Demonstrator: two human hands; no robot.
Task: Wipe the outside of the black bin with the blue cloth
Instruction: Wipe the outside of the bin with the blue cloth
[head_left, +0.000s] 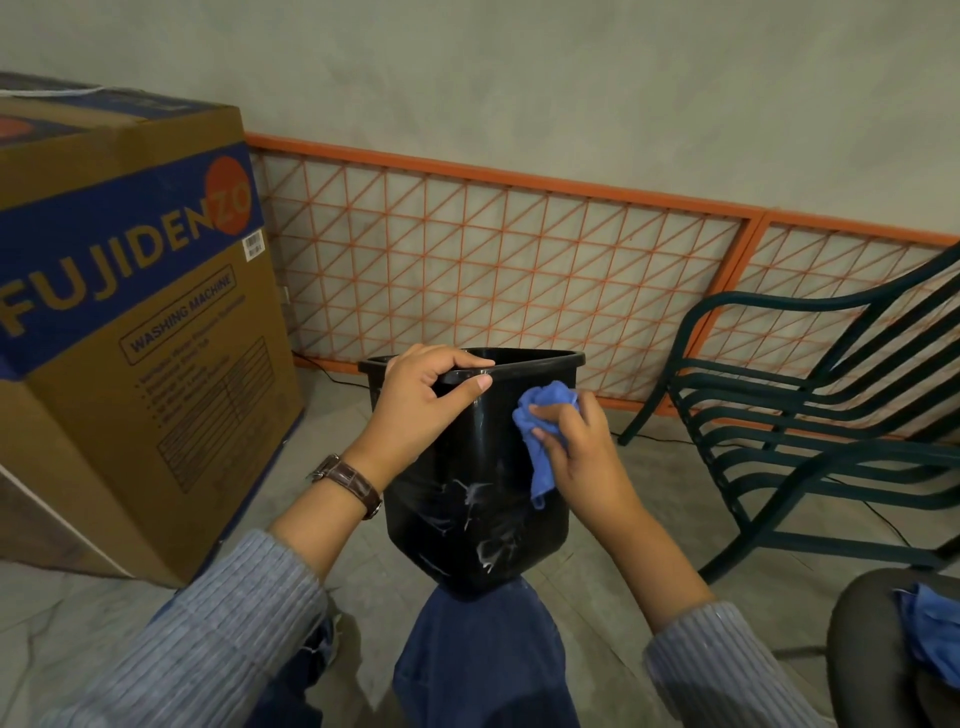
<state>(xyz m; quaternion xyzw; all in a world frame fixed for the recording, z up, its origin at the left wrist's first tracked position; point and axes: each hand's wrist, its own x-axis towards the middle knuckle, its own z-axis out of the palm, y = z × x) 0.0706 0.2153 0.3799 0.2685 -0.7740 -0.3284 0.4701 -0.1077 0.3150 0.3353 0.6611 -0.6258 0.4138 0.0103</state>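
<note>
**Cloth pressed high on the bin wall, streaks lying below it**

The black bin (462, 457) is propped with its base on the person's knee (483, 644), its mouth turned up and away, so that its long axis runs from the far rim down to the near base. It is steadied by the left grip (415, 400), whose fingers are curled over the near rim with the thumb laid along the outside.

The blue cloth (543, 415) is bunched in the right grip (576, 447), which is clamped on it and pressed against the upper right of the facing wall, just under the rim. A loose tail of cloth hangs down the wall.

White streaks (467, 501) are seen lower on the same wall, below and to the left of the cloth, toward the base. The wiping is judged to be under way and unfinished. The coming stroke is best drawn downward along the bin's long axis by the right grip, which carries the cloth and lies nearer the marks.
</note>
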